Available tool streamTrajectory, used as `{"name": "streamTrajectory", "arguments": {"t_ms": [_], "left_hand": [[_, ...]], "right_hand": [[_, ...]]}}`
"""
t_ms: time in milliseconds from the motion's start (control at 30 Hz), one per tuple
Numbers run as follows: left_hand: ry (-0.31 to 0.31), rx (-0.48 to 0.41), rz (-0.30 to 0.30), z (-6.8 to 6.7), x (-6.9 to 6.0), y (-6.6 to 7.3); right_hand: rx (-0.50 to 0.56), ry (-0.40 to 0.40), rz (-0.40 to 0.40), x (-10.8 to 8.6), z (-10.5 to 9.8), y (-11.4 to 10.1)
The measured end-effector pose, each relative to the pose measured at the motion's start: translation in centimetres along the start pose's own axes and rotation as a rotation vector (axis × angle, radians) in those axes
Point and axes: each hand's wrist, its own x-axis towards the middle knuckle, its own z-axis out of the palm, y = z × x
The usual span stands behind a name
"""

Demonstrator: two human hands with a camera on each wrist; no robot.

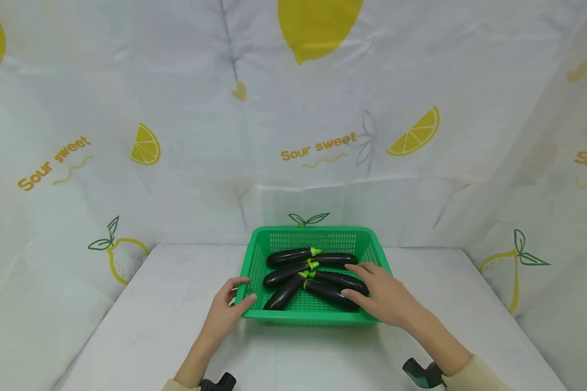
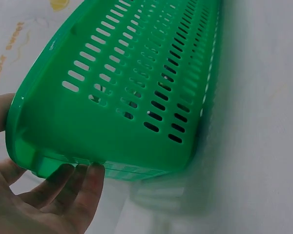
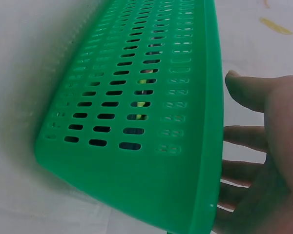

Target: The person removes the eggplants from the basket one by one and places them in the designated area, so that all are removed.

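Note:
A green plastic basket [image 1: 318,316] with slotted walls holds several dark purple eggplants [image 1: 288,255] with bright green stems. At its left end, my left hand [image 1: 227,307] grips the rim, thumb over the top and fingers against the outer side wall. The left wrist view shows those fingers [image 2: 90,190] touching the wall below the rim. My right hand [image 1: 388,296] reaches over the right rim, thumb and fingers spread above the eggplants on that side. In the right wrist view, the basket's rim [image 3: 212,122] hides part of its fingertips; whether they touch an eggplant I cannot tell.
Under the basket lies a white-covered table [image 1: 151,326]. A white sheet [image 1: 200,179] printed with lemons and lettering hangs close behind the basket and along both sides. Dark wrist devices [image 1: 423,372] show below each hand.

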Motion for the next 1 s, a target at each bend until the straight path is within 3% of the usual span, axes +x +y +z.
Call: {"name": "streamTrajectory", "arguments": {"t_ms": [533, 1000], "left_hand": [[-0.034, -0.018, -0.01, -0.3, 0.3, 0.4], [-0.032, -0.024, -0.006, -0.3, 0.3, 0.4]], "right_hand": [[0.115, -0.108, -0.025, 2.3, 1.9, 0.7], [0.346, -0.254, -0.063, 4.2, 3.3, 1.6]]}}
